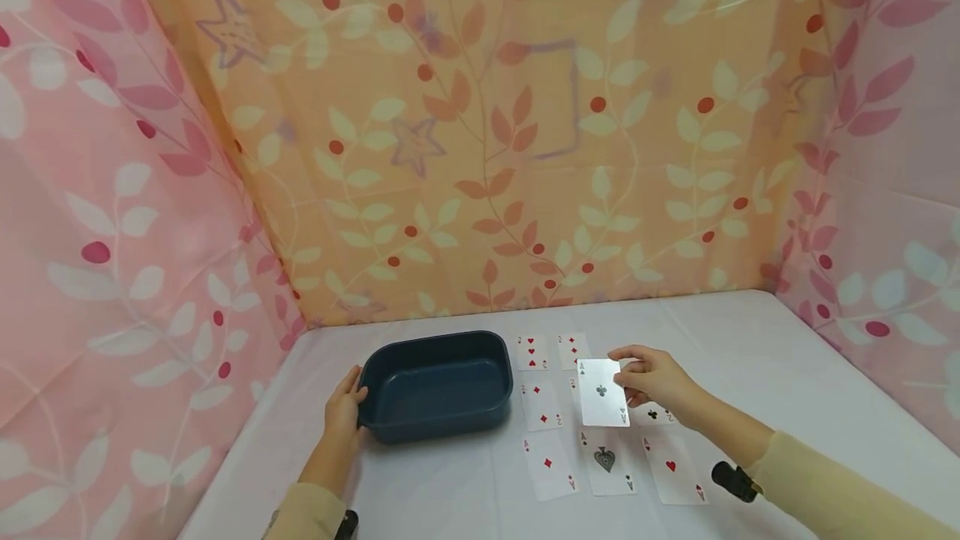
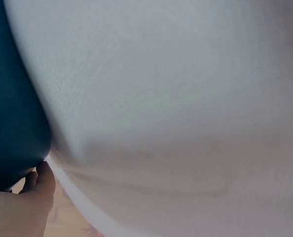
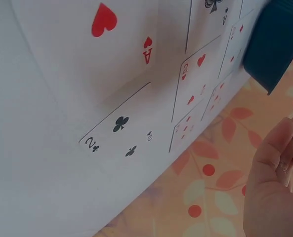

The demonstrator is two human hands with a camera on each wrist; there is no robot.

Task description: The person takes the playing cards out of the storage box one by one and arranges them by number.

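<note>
My left hand (image 1: pixel 345 408) grips the left end of a dark blue rectangular dish (image 1: pixel 435 427), thumb at the rim. The dish stands on the white table; its side (image 2: pixel 15 94) fills the left edge of the left wrist view. My right hand (image 1: pixel 660 380) pinches an ace of clubs (image 1: pixel 602 411) by its right edge, face toward me, raised above the laid-out cards. Below it lie the ace of diamonds (image 1: pixel 549 465), ace of spades (image 1: pixel 606 461) and ace of hearts (image 1: pixel 672 469). The held card and hand partly cover a two of hearts (image 3: pixel 194 81) and a two of clubs (image 3: pixel 120 124) in the head view.
A two of diamonds (image 1: pixel 542 405) lies beside the dish. Farther back are a three of hearts (image 1: pixel 532 352) and a three of diamonds (image 1: pixel 573 348). Patterned cloth (image 1: pixel 480 148) surrounds the white table (image 1: pixel 750 332) at the back and both sides.
</note>
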